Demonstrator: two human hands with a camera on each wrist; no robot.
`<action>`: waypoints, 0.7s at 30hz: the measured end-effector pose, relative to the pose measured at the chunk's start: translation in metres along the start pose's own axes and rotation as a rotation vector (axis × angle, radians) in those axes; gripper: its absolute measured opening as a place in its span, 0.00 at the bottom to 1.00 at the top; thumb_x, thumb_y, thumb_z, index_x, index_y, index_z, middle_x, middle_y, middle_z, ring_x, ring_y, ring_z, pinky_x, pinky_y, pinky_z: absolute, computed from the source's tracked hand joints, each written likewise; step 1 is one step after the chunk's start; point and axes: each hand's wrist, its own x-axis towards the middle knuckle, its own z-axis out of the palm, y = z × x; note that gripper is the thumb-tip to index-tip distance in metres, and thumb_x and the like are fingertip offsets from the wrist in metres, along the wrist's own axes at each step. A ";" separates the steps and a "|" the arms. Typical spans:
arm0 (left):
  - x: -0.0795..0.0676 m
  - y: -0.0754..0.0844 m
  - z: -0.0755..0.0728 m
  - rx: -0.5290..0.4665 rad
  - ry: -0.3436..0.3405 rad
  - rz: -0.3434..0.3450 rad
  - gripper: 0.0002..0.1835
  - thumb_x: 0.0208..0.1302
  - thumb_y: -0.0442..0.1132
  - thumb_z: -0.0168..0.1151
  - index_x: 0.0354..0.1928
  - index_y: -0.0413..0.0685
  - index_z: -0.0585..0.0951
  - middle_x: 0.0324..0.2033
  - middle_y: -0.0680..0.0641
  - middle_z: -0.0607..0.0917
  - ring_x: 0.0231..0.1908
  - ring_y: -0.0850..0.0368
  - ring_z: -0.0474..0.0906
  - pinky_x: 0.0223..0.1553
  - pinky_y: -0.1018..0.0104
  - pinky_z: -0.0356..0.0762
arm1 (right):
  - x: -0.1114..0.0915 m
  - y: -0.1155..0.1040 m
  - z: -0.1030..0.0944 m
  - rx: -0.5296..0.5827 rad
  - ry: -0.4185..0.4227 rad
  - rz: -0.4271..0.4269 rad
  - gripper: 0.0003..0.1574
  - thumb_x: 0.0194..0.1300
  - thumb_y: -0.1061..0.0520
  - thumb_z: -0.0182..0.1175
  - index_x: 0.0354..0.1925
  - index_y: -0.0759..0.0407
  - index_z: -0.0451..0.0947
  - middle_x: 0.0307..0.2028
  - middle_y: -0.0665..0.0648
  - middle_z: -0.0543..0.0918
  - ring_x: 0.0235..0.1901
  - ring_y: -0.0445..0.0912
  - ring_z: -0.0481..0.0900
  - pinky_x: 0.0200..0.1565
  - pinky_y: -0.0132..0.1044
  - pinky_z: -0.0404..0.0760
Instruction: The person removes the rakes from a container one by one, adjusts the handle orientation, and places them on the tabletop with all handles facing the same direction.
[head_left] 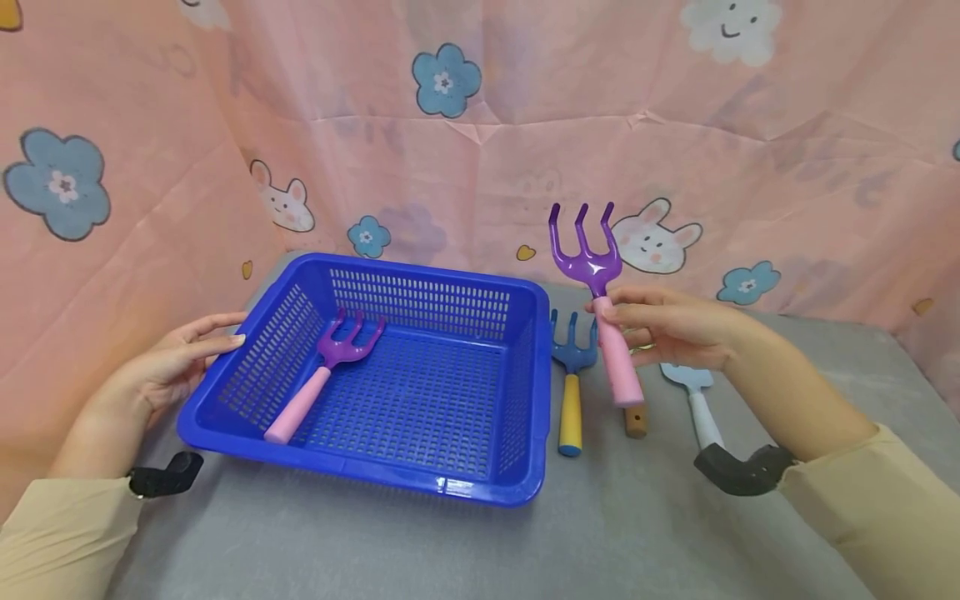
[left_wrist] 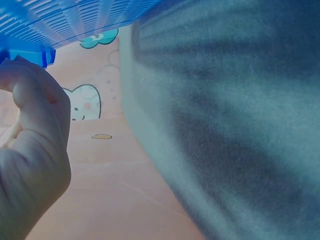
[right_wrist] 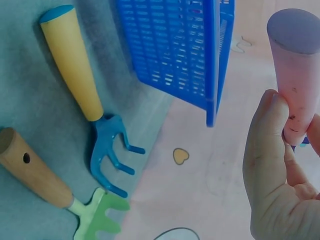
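My left hand (head_left: pixel 168 367) grips the left rim of a blue plastic basket (head_left: pixel 360 475), thumb over the edge. In the left wrist view the basket's slatted side (left_wrist: pixel 75 22) shows above the table. Inside lies a purple three-pronged hand fork (head_left: pixel 339 350) with a pink handle. My right hand (head_left: pixel 675 325) holds a matching purple hand fork (head_left: pixel 592 267) upright by its pink handle, prongs up, just right of the basket. The right wrist view shows that handle's end (right_wrist: pixel 295 35) between thumb and fingers.
Right of the basket on the grey table (head_left: pixel 600 533) lie a blue hand fork with a yellow handle (head_left: pixel 572 408), a green-headed tool (right_wrist: pixel 102 215) with a wooden handle, and a pale blue tool (head_left: pixel 705 417). A pink patterned cloth (head_left: pixel 360 150) hangs behind.
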 end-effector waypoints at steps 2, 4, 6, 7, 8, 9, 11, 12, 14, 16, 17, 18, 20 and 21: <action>0.000 0.000 0.000 0.001 0.000 0.000 0.15 0.68 0.31 0.51 0.42 0.62 0.81 0.33 0.47 0.85 0.31 0.53 0.84 0.31 0.59 0.83 | -0.001 0.002 -0.003 0.006 -0.002 -0.003 0.11 0.69 0.51 0.51 0.48 0.48 0.74 0.46 0.57 0.73 0.47 0.55 0.73 0.45 0.50 0.79; 0.001 -0.001 -0.001 0.002 -0.001 0.001 0.15 0.68 0.31 0.51 0.41 0.63 0.81 0.33 0.47 0.85 0.31 0.53 0.84 0.31 0.59 0.83 | -0.002 0.004 -0.005 0.007 -0.003 -0.008 0.10 0.70 0.51 0.51 0.48 0.48 0.74 0.45 0.56 0.74 0.46 0.54 0.74 0.46 0.51 0.79; 0.001 -0.001 -0.001 0.001 -0.004 0.003 0.15 0.68 0.31 0.51 0.41 0.63 0.81 0.33 0.47 0.85 0.31 0.53 0.84 0.31 0.60 0.83 | -0.003 0.006 -0.008 0.009 -0.005 -0.011 0.10 0.70 0.52 0.51 0.48 0.48 0.74 0.45 0.56 0.74 0.46 0.53 0.74 0.46 0.51 0.79; 0.001 -0.001 0.000 -0.001 -0.007 0.003 0.15 0.68 0.31 0.51 0.41 0.62 0.82 0.33 0.47 0.85 0.31 0.53 0.84 0.31 0.60 0.83 | -0.003 0.007 -0.010 0.012 -0.004 -0.010 0.11 0.70 0.52 0.50 0.48 0.49 0.74 0.45 0.56 0.75 0.46 0.53 0.74 0.46 0.51 0.79; 0.002 -0.001 0.000 -0.005 -0.011 0.005 0.15 0.68 0.31 0.51 0.41 0.62 0.82 0.33 0.47 0.85 0.31 0.53 0.84 0.31 0.60 0.83 | -0.004 0.008 -0.011 0.012 0.001 -0.007 0.11 0.70 0.52 0.50 0.49 0.49 0.73 0.46 0.56 0.75 0.46 0.53 0.74 0.46 0.51 0.78; 0.002 -0.001 0.000 -0.008 -0.016 0.007 0.15 0.68 0.31 0.51 0.41 0.62 0.82 0.33 0.47 0.85 0.31 0.53 0.84 0.31 0.60 0.83 | -0.004 0.009 -0.012 0.013 0.006 -0.004 0.12 0.70 0.52 0.51 0.50 0.50 0.73 0.46 0.55 0.75 0.46 0.53 0.74 0.46 0.51 0.78; 0.002 -0.001 0.001 -0.014 -0.021 0.011 0.15 0.68 0.31 0.51 0.41 0.61 0.82 0.33 0.47 0.85 0.31 0.53 0.84 0.31 0.60 0.83 | -0.005 0.011 -0.015 0.013 0.019 0.006 0.13 0.70 0.51 0.51 0.51 0.51 0.71 0.47 0.54 0.75 0.48 0.53 0.74 0.47 0.51 0.78; 0.003 0.000 0.001 -0.014 -0.018 0.010 0.15 0.68 0.31 0.51 0.41 0.61 0.82 0.33 0.47 0.85 0.31 0.53 0.84 0.31 0.60 0.83 | -0.005 0.011 -0.016 0.012 0.025 0.012 0.14 0.70 0.51 0.51 0.52 0.51 0.70 0.48 0.54 0.74 0.48 0.52 0.73 0.47 0.51 0.78; 0.003 0.000 0.001 -0.011 -0.013 0.008 0.15 0.68 0.31 0.51 0.41 0.62 0.82 0.33 0.47 0.85 0.31 0.53 0.84 0.31 0.60 0.83 | -0.006 0.013 -0.018 0.007 0.036 0.020 0.14 0.70 0.51 0.51 0.52 0.50 0.70 0.49 0.53 0.74 0.49 0.52 0.73 0.47 0.50 0.78; 0.003 0.000 0.000 -0.010 -0.005 0.006 0.15 0.68 0.31 0.51 0.41 0.62 0.82 0.33 0.47 0.85 0.31 0.53 0.84 0.31 0.60 0.83 | -0.007 0.015 -0.020 0.005 0.041 0.026 0.14 0.70 0.51 0.51 0.52 0.50 0.70 0.50 0.52 0.73 0.49 0.52 0.73 0.47 0.50 0.78; 0.002 0.000 0.000 -0.009 -0.002 0.005 0.15 0.68 0.31 0.52 0.41 0.62 0.82 0.33 0.48 0.85 0.30 0.53 0.84 0.31 0.61 0.83 | -0.008 0.016 -0.022 0.004 0.042 0.026 0.14 0.70 0.50 0.51 0.52 0.50 0.70 0.50 0.52 0.73 0.49 0.52 0.73 0.47 0.50 0.78; 0.002 0.000 0.000 -0.012 0.002 0.005 0.15 0.68 0.31 0.52 0.40 0.62 0.82 0.32 0.47 0.85 0.30 0.53 0.84 0.31 0.61 0.83 | -0.008 0.017 -0.023 0.003 0.042 0.025 0.13 0.70 0.50 0.51 0.52 0.49 0.71 0.50 0.52 0.74 0.48 0.52 0.73 0.47 0.50 0.78; 0.002 0.000 0.000 -0.020 0.000 0.007 0.15 0.68 0.31 0.52 0.40 0.61 0.82 0.32 0.47 0.85 0.30 0.53 0.84 0.31 0.61 0.83 | -0.010 0.019 -0.026 0.005 0.045 0.023 0.12 0.70 0.51 0.51 0.51 0.48 0.72 0.49 0.52 0.74 0.48 0.52 0.73 0.47 0.50 0.78; 0.001 0.000 0.000 -0.021 0.002 0.008 0.15 0.67 0.30 0.52 0.40 0.61 0.83 0.32 0.47 0.85 0.30 0.53 0.84 0.30 0.61 0.83 | -0.011 0.021 -0.027 0.005 0.048 0.019 0.12 0.70 0.51 0.50 0.50 0.48 0.72 0.49 0.52 0.74 0.47 0.52 0.73 0.47 0.50 0.78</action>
